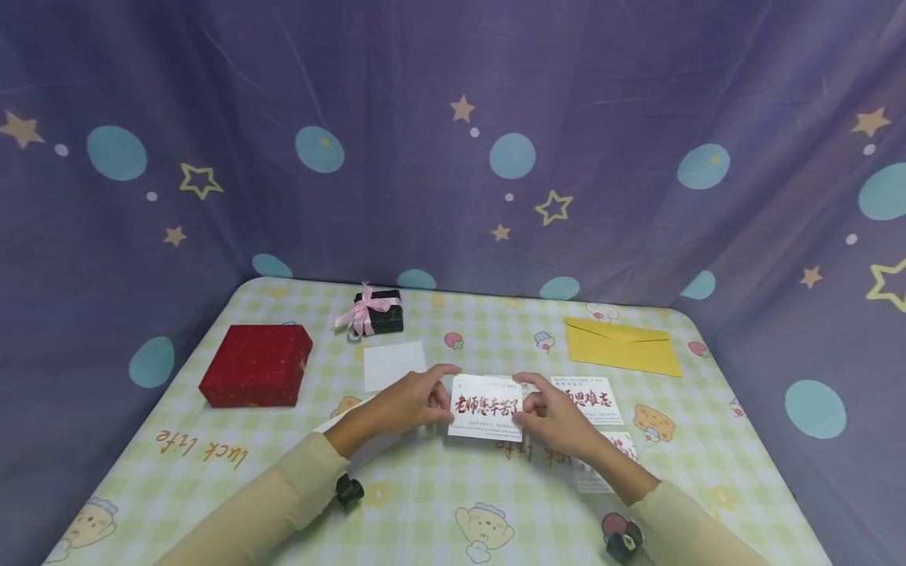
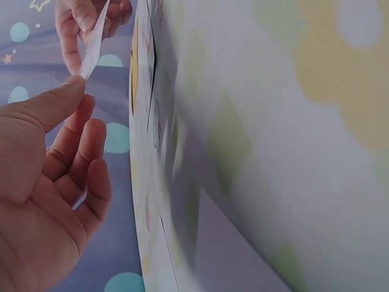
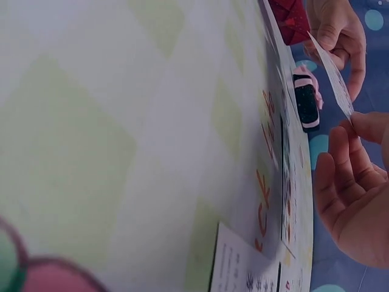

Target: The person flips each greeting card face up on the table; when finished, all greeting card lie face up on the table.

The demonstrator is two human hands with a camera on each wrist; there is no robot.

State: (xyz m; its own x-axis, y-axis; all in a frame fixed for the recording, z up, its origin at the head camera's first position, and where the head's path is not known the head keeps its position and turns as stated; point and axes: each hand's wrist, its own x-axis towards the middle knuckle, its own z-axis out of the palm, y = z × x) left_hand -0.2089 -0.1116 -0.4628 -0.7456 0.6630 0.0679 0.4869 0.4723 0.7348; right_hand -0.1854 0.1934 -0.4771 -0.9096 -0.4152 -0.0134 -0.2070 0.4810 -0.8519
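A white card (image 1: 485, 424) with red brush lettering is held up above the table between two hands. My left hand (image 1: 418, 399) pinches its left edge between thumb and fingers. At the opposite edge, my right hand (image 1: 559, 417) pinches it the same way. Both wrist views show the card edge-on and raised off the cloth. Under and beside my right hand lie more lettered cards, one at the upper right (image 1: 602, 401) and another lower down (image 1: 591, 478), partly covered by the wrist. Blank white paper (image 1: 392, 363) lies beyond my left hand.
At the left stands a red box (image 1: 256, 366). A small black box (image 1: 385, 317) with a pink ribbon bow sits at the back. To the back right lies a yellow envelope (image 1: 623, 347). The checked tablecloth (image 1: 418, 519) ends at a patterned purple curtain (image 1: 425, 141).
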